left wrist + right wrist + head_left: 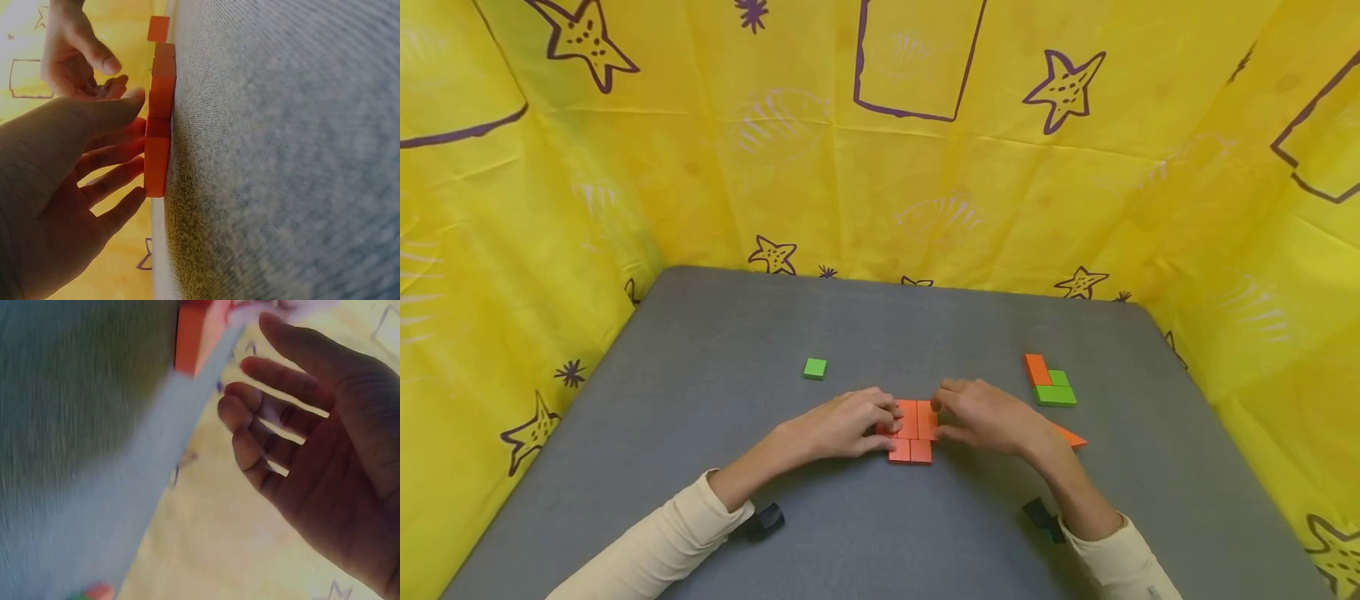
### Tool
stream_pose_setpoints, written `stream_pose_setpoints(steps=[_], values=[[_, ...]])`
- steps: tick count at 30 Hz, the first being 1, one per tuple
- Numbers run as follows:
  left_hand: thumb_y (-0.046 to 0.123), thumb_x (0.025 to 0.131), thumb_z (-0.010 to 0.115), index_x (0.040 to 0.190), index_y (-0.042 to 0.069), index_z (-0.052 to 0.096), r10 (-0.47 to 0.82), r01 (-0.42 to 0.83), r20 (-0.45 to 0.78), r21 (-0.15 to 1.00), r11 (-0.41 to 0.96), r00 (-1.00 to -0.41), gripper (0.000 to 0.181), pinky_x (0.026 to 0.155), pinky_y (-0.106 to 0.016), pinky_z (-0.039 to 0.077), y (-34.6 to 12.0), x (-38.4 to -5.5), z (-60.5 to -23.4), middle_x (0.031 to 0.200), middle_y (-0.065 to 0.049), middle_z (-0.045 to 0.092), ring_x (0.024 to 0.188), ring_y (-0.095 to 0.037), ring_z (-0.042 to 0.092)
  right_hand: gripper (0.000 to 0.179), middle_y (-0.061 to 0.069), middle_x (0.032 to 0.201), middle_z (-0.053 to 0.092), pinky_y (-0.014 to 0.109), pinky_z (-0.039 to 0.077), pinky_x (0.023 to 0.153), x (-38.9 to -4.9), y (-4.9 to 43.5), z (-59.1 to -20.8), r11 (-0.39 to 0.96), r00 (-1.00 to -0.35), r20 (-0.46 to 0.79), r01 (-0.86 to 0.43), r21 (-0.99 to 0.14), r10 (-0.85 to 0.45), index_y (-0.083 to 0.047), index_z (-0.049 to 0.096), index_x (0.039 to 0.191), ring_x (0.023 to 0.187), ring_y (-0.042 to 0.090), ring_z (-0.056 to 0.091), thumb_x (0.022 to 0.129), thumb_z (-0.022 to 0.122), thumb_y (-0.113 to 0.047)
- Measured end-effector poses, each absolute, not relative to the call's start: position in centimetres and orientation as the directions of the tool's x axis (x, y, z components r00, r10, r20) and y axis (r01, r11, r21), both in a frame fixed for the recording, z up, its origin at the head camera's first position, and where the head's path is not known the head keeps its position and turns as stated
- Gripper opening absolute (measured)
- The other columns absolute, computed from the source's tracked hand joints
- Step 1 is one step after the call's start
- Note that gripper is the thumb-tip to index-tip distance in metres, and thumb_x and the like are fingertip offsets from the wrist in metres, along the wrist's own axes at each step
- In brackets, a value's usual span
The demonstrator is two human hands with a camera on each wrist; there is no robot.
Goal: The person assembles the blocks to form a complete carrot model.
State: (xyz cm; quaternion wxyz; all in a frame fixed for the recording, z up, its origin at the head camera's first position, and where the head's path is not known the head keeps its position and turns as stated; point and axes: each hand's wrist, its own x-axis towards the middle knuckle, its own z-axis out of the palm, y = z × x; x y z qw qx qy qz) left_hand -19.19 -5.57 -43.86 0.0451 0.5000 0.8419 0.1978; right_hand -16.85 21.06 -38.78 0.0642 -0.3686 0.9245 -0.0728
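Note:
Several flat orange blocks lie side by side on the dark grey table, with two small orange squares along their near edge. My left hand is at the group's left side, its fingers touching the blocks. From the left wrist view, its thumb and fingers reach to the face of the orange blocks, spread rather than wrapped round them. My right hand hovers by the group's right edge. In the right wrist view its fingers are loosely bent, apart from the orange block, with nothing in them.
A green square block lies farther back on the left. To the right sit an upright-lying orange block and green blocks, touching. An orange triangle is partly hidden by the right forearm. Yellow patterned cloth surrounds the table.

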Motion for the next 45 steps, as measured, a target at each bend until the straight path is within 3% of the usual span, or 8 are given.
stream_pose_setpoints(steps=[9,15,19,26,32,36,39,45], values=[[0.032,0.098,0.074,0.115,0.011,0.08,0.861,0.82,0.099,0.377,0.431,-0.498,0.027,0.103,-0.033,0.057,-5.7,-19.0,-43.7,0.124,-0.002,0.07,0.121,-0.017,0.064,0.021,0.014,0.097,0.063,0.046,0.058,0.077,-18.3,28.4,-37.6,0.916,-0.918,-0.066,-0.38,-0.129,-0.391,0.003,0.074,0.106,0.083,0.027,0.063,0.1,0.07,-0.017],[0.032,0.098,0.075,0.117,0.011,0.079,0.856,0.809,0.078,0.38,0.449,-0.512,0.028,0.105,-0.034,0.057,-5.8,-18.9,-43.7,0.127,-0.002,0.069,0.122,-0.016,0.064,0.018,0.02,0.097,0.056,0.053,0.051,0.079,-18.7,31.5,-38.3,0.969,-0.941,-0.242,-0.215,-0.118,-0.238,0.001,0.068,0.093,0.084,0.036,0.055,0.102,0.063,-0.014],[0.031,0.098,0.074,0.116,0.011,0.079,0.858,0.809,0.077,0.384,0.445,-0.509,0.027,0.105,-0.034,0.056,-5.8,-18.9,-43.7,0.128,-0.002,0.069,0.123,-0.017,0.063,0.02,0.021,0.101,0.058,0.058,0.051,0.084,-18.6,31.9,-39.2,0.966,-0.933,-0.251,-0.244,-0.086,-0.258,0.001,0.073,0.108,0.092,0.04,0.055,0.101,0.067,-0.016],[0.031,0.098,0.074,0.115,0.012,0.08,0.86,0.814,0.088,0.383,0.437,-0.503,0.027,0.103,-0.033,0.057,-5.9,-18.9,-43.6,0.125,-0.002,0.07,0.121,-0.017,0.064,0.037,0.013,0.097,0.064,0.055,0.053,0.081,-18.8,31.3,-39.5,0.925,-0.923,-0.108,-0.354,-0.14,-0.369,-0.006,0.068,0.135,0.087,0.031,0.06,0.099,0.07,-0.017],[0.031,0.098,0.074,0.115,0.011,0.08,0.862,0.819,0.095,0.379,0.431,-0.498,0.027,0.103,-0.033,0.057,-5.8,-18.9,-43.7,0.125,-0.002,0.07,0.121,-0.017,0.064,0.02,0.01,0.102,0.076,0.056,0.056,0.087,-19.2,30.2,-39.9,0.876,-0.88,-0.065,-0.456,-0.157,-0.47,-0.008,0.077,0.115,0.09,0.032,0.068,0.096,0.074,-0.013],[0.032,0.098,0.074,0.116,0.011,0.08,0.858,0.812,0.089,0.383,0.44,-0.507,0.027,0.103,-0.034,0.057,-5.7,-19.0,-43.7,0.126,-0.002,0.07,0.121,-0.017,0.064,0.009,0.008,0.091,0.071,0.05,0.055,0.077,-19.2,29.8,-40.3,0.869,-0.878,0.003,-0.473,-0.145,-0.478,-0.01,0.079,0.1,0.081,0.029,0.064,0.092,0.077,-0.008],[0.031,0.098,0.075,0.115,0.011,0.08,0.859,0.818,0.099,0.376,0.434,-0.502,0.027,0.102,-0.034,0.057,-5.8,-19.0,-43.7,0.125,-0.002,0.07,0.121,-0.017,0.064,0.012,0.007,0.084,0.064,0.042,0.052,0.068,-19.1,29.6,-40.3,0.878,-0.889,0.038,-0.458,-0.141,-0.457,-0.011,0.08,0.099,0.071,0.023,0.056,0.091,0.077,-0.003],[0.029,0.098,0.076,0.112,0.01,0.08,0.861,0.828,0.12,0.369,0.423,-0.494,0.024,0.102,-0.034,0.057,-5.7,-18.9,-43.8,0.124,-0.004,0.07,0.121,-0.018,0.064,0.01,0.006,0.09,0.065,0.036,0.054,0.067,-18.0,28.9,-40.0,0.836,-0.863,0.099,-0.505,-0.213,-0.496,-0.013,0.078,0.094,0.074,0.016,0.059,0.089,0.081,-0.006]])
